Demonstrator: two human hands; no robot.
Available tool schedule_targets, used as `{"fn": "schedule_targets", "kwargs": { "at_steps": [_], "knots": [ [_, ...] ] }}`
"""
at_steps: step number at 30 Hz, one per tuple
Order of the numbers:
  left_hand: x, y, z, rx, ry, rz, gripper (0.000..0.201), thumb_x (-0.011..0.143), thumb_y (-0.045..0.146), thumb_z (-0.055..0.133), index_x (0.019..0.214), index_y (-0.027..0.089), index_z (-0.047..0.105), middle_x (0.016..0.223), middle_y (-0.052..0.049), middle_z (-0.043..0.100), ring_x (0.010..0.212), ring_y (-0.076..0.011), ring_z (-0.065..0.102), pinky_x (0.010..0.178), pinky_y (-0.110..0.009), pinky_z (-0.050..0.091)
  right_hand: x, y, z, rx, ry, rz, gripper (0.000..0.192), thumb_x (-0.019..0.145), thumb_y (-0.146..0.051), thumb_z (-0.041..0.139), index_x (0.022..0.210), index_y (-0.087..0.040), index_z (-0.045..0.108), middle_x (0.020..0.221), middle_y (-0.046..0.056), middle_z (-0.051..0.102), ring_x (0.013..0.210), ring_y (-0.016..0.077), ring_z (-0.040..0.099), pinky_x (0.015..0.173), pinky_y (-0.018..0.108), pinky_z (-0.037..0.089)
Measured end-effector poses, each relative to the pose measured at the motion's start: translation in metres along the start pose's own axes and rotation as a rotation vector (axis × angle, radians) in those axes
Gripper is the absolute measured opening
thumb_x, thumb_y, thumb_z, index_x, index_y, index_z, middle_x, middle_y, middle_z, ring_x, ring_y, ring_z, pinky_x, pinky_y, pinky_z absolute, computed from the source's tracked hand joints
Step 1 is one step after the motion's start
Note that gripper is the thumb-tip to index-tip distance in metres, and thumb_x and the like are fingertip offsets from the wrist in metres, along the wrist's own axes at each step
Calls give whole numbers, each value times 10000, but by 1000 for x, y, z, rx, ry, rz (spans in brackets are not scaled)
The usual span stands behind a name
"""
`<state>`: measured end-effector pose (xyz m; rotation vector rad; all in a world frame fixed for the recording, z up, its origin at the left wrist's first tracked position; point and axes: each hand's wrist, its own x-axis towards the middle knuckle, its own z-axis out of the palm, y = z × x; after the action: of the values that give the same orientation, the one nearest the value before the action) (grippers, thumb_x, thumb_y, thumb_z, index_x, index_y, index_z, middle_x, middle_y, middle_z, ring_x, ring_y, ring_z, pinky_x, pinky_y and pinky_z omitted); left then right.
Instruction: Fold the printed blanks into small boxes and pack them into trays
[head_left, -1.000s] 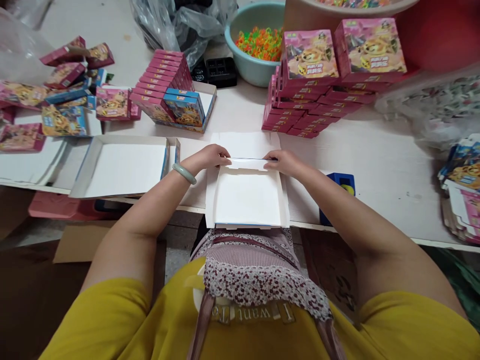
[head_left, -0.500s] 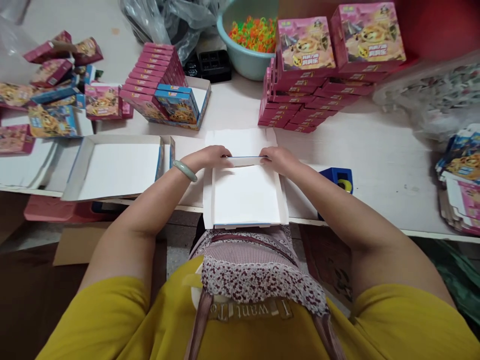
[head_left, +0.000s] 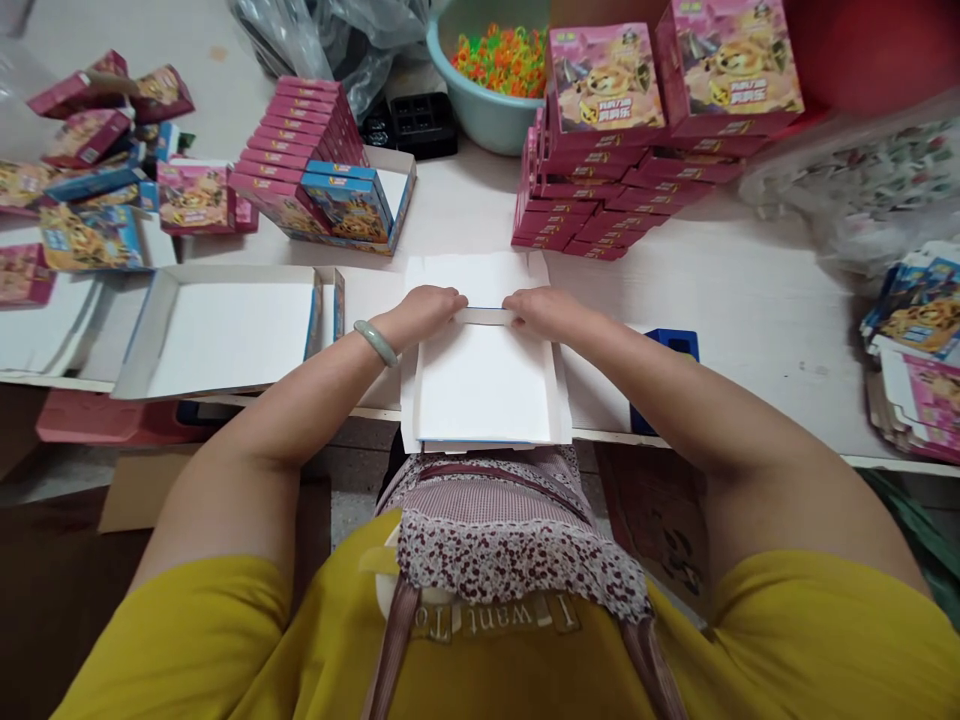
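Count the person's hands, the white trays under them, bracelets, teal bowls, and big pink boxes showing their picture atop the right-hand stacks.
Hands, left hand and right hand: 2
White tray: 1
Bracelet: 1
Teal bowl: 1
Big pink boxes: 2
Total: 7

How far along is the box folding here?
Done: one folded white tray sits to the left. In hand: left hand and right hand press the far flap of a flat white box, side walls not yet raised. Left: a stack of unfolded blanks on the right.
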<state>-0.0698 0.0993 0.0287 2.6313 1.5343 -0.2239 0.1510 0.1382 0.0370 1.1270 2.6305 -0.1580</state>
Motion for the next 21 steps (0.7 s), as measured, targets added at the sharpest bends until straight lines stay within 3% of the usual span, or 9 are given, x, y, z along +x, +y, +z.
{"fn": "schedule_targets", "kwargs": {
  "at_steps": [6, 11, 14, 16, 18, 20, 21],
  "knots": [
    [5, 2, 0, 69, -40, 128, 302, 857, 89, 481, 1116, 92, 637, 1014, -178, 677, 935, -297, 666, 729, -352, 445, 1, -16, -5, -88, -34, -24, 301, 893, -147, 508, 1177, -148, 610, 1105, 162, 685, 1004, 288, 637, 740, 330, 402],
    [5, 20, 0, 77, -32, 39, 354, 897, 53, 390, 1154, 69, 632, 1048, -209, 670, 966, -307, 670, 730, -364, 473, 1, -25, 11, -76, 13, 33, 343, 933, -80, 362, 1204, -92, 572, 1165, 223, 635, 1077, 324, 614, 779, 367, 458],
    [-12, 13, -17, -63, -26, -11, 343, 906, 92, 444, 1182, 128, 645, 1047, -153, 695, 1005, -273, 663, 805, -355, 487, -12, -21, 7, 116, 75, 42, 297, 926, -154, 472, 1193, -100, 588, 1183, 216, 639, 1138, 333, 596, 899, 419, 485],
    [-43, -7, -34, -216, 61, -38, 367, 903, 130, 484, 1232, 190, 634, 1092, -100, 701, 1055, -235, 642, 883, -346, 485, -30, -13, -1, 344, 274, -6, 402, 890, -293, 598, 1264, -150, 560, 1278, 185, 610, 1211, 330, 563, 993, 451, 471],
    [-94, -34, -50, -367, 237, -139, 390, 906, 162, 477, 1264, 231, 617, 1190, -50, 679, 1106, -201, 610, 945, -336, 477, -50, -2, -7, 602, 556, -7, 485, 890, -411, 595, 1334, -236, 510, 1359, 134, 572, 1248, 304, 548, 1030, 463, 468],
    [-157, -60, -61, -473, 429, -368, 373, 913, 217, 459, 1251, 241, 615, 1232, -2, 659, 1091, -186, 597, 938, -335, 495, -66, 9, -6, 810, 698, 75, 431, 901, -464, 553, 1298, -297, 532, 1321, 107, 604, 1183, 281, 597, 999, 446, 496],
    [-188, -71, -63, -496, 543, -530, 368, 918, 261, 450, 1252, 239, 603, 1213, 18, 663, 1056, -187, 598, 904, -342, 515, -70, 14, -2, 865, 687, 141, 384, 897, -461, 547, 1245, -300, 565, 1263, 110, 636, 1122, 280, 629, 965, 440, 514]
  ]
}}
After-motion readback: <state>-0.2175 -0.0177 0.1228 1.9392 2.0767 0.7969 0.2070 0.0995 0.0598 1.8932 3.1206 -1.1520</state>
